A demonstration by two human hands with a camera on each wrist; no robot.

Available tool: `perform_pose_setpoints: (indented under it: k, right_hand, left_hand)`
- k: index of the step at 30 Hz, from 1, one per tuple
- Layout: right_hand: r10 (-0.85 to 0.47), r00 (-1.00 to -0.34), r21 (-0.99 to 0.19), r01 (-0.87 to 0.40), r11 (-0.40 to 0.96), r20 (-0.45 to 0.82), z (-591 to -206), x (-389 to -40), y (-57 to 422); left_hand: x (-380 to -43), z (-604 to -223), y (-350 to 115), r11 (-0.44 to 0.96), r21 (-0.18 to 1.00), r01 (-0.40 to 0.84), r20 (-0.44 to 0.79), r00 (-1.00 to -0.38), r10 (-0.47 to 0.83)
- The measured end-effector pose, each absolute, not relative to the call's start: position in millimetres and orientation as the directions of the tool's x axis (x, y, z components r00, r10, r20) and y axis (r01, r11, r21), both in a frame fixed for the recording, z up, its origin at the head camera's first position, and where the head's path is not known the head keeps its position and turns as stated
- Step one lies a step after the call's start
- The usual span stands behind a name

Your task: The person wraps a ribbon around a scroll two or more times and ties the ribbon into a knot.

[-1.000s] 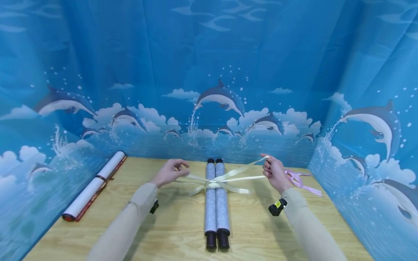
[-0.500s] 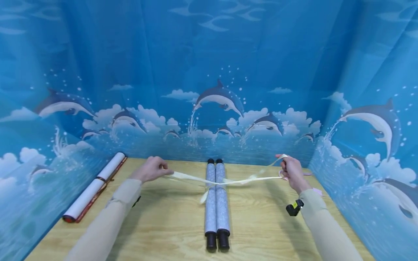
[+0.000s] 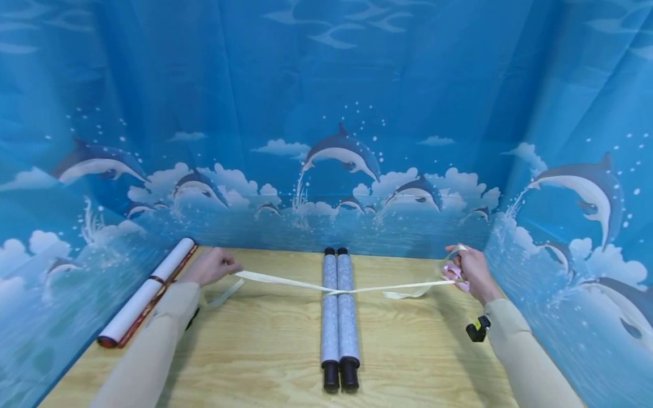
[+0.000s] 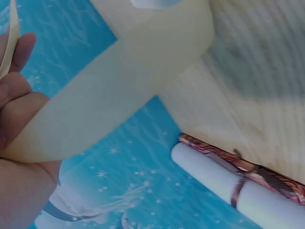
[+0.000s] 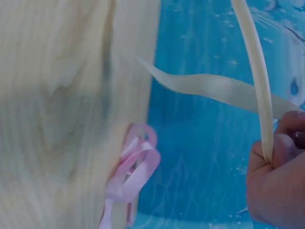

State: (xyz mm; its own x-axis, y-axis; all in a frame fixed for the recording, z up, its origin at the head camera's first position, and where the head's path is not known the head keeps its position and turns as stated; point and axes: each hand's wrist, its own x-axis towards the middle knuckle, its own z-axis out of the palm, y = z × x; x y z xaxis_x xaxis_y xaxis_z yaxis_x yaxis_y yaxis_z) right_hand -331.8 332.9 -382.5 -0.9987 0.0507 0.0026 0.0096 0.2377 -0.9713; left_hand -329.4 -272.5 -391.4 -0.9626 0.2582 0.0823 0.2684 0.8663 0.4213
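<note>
Two blue-grey scrolls (image 3: 330, 323) with black end knobs lie side by side on the table. A cream ribbon (image 3: 285, 281) crosses over their middle and stretches out to both sides. My left hand (image 3: 210, 266) pinches its left part, and a loose tail hangs below the fingers. On the other side my right hand (image 3: 473, 272) grips the right part, with another tail drooping toward the table. In the left wrist view the ribbon (image 4: 114, 86) runs broad and flat from the curled fingers. The right wrist view shows the ribbon (image 5: 259, 86) held between thumb and fingers.
A pink ribbon (image 5: 136, 167) lies in loops near the table's right edge, partly behind my right hand in the head view. Along the left edge rests a white scroll (image 3: 148, 294) with a dark tie and red-patterned strip. A blue dolphin-print curtain (image 3: 326, 113) surrounds the wooden table (image 3: 275, 351).
Both hands have moved apart, left hand leftward and right hand rightward. The ribbon's loose loops over the scrolls have drawn down into a narrow taut crossing.
</note>
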Motion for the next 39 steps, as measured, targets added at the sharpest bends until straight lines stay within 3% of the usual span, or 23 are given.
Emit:
perform_pose_setpoints:
  k: [6, 13, 18, 26, 31, 39]
  right_hand:
    - [0.018, -1.0, -0.886, -0.001, 0.464, 0.01, -407, -331, 335]
    - [-0.03, -0.998, -0.816, 0.022, 0.578, -0.049, -424, -332, 330]
    - [-0.13, -0.991, -0.726, -0.07, 0.684, -0.027, -430, -331, 309]
    - [-0.229, -0.974, -0.711, -0.158, 0.685, -0.004, -445, -334, 259]
    - [-0.284, -0.959, -0.73, -0.178, 0.66, -0.022, -449, -332, 230]
    - [-0.388, -0.919, -0.736, -0.218, 0.641, -0.065, -457, -326, 197]
  left_hand:
    - [-330, -406, -282, 0.868, 0.405, 0.288, 0.089, -0.957, 0.276]
    - [-335, -421, -275, 0.849, 0.445, 0.286, 0.049, -0.954, 0.296]
    - [-338, -426, -250, 0.859, 0.432, 0.273, 0.002, -0.953, 0.301]
    - [-342, -434, -194, 0.81, 0.478, 0.34, -0.025, -0.916, 0.399]
    - [-338, -444, -169, 0.766, 0.486, 0.421, 0.017, -0.881, 0.474]
    - [-333, -459, -130, 0.715, 0.533, 0.452, 0.047, -0.86, 0.509]
